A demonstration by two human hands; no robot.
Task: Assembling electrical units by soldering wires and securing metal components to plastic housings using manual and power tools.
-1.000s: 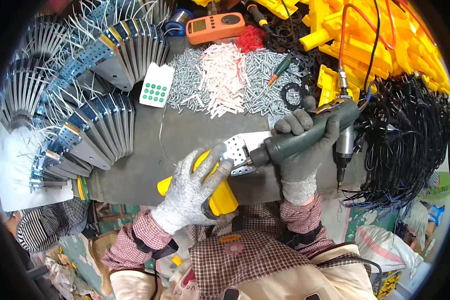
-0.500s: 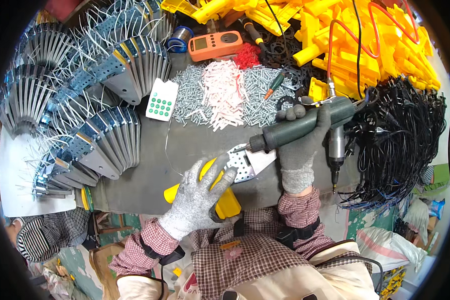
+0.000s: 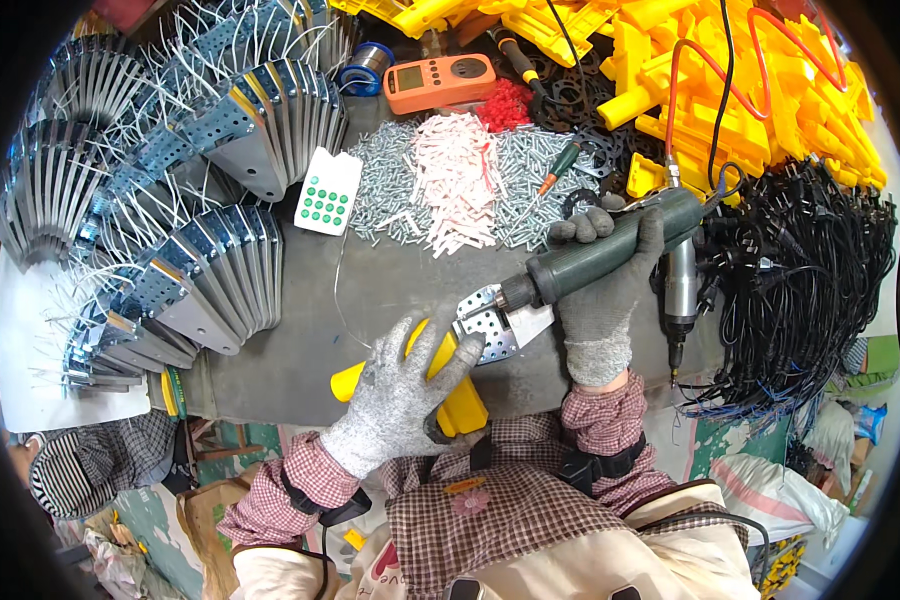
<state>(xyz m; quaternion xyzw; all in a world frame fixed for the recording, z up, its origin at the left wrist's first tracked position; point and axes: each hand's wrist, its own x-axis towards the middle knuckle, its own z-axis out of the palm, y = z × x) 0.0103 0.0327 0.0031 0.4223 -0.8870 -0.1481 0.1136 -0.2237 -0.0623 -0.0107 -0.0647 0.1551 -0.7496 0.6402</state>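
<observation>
In the head view, the left hand point(image 3: 395, 395), in a grey glove, was gripping a yellow plastic part point(image 3: 463, 408) above the near side of the tabletop point(image 3: 295, 378), with a perforated metal plate point(image 3: 492, 338) just beside its fingertips. The right hand point(image 3: 600, 310), also gloved, was closed around a dark green power screwdriver point(image 3: 600, 256), whose bit pointed to the left over the plate, but I could not tell whether it touched. Behind them lay silver screws point(image 3: 378, 175) and pale pink pieces point(image 3: 452, 185).
</observation>
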